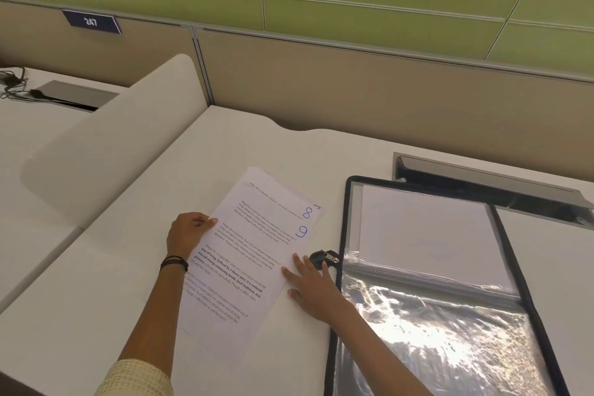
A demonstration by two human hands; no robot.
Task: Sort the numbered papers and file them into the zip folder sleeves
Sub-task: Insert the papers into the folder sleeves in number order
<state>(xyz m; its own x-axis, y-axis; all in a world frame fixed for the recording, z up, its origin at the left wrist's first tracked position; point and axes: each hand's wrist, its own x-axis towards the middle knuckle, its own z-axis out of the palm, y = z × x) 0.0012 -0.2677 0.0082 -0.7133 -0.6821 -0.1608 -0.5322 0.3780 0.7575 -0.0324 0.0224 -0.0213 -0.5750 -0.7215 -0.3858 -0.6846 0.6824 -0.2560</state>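
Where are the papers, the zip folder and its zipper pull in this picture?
papers (254, 254): head view, on the printed middle of the top sheet.
zip folder (345, 219): head view, on its black left rim.
zipper pull (330, 257): head view, on the silver tab.

Thin, smooth, matt white paper in the numbered papers (244, 254). Clear glossy plastic in the zip folder sleeves (434, 331), wrinkled and glaring with reflected light. Black, cloth-like binding round the zip folder (344, 219), with shiny metal on the zip pull (330, 256). Smooth, matt off-white surface (128, 283). Dull grey metal on the cable flap (482, 175). Coarse open-weave cream cloth at the cuff (135, 379). Matt beige partition (353, 90), finely textured.
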